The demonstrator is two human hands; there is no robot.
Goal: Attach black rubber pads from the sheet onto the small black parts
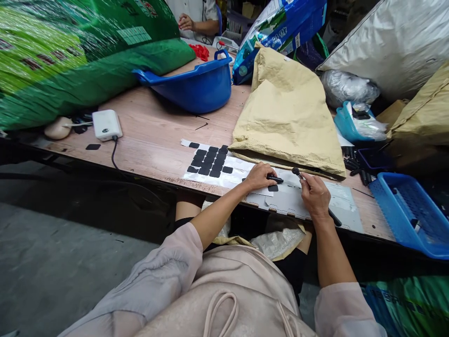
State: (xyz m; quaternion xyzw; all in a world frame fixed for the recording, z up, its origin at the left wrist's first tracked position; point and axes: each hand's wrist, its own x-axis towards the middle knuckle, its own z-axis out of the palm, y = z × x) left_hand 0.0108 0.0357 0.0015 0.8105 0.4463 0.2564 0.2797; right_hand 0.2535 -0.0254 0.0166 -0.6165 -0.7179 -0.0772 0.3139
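Observation:
My left hand point(260, 177) rests at the table's front edge, its fingers closed on a short black cylindrical piece point(276, 179). Just below that piece lies a black rounded-square patch point(272, 188). To the right, my right hand point(315, 195) grips a slim tool with a black rounded head point(296, 172) pointing up and left. A black rod-like end point(335, 217) shows by the wrist; whether it belongs to the same tool I cannot tell. Rows of similar black patches point(211, 161) lie on white backing sheet left of my hands. Both hands are over a pale board point(342, 201).
A tan paper sack point(287, 112) lies right behind my hands. Beyond are a blue basin point(196, 89) and a green bag point(105, 51). A white box with a cord point(107, 125) sits left, a blue basket point(403, 206) right. Another person's hand point(185, 22) shows at the back.

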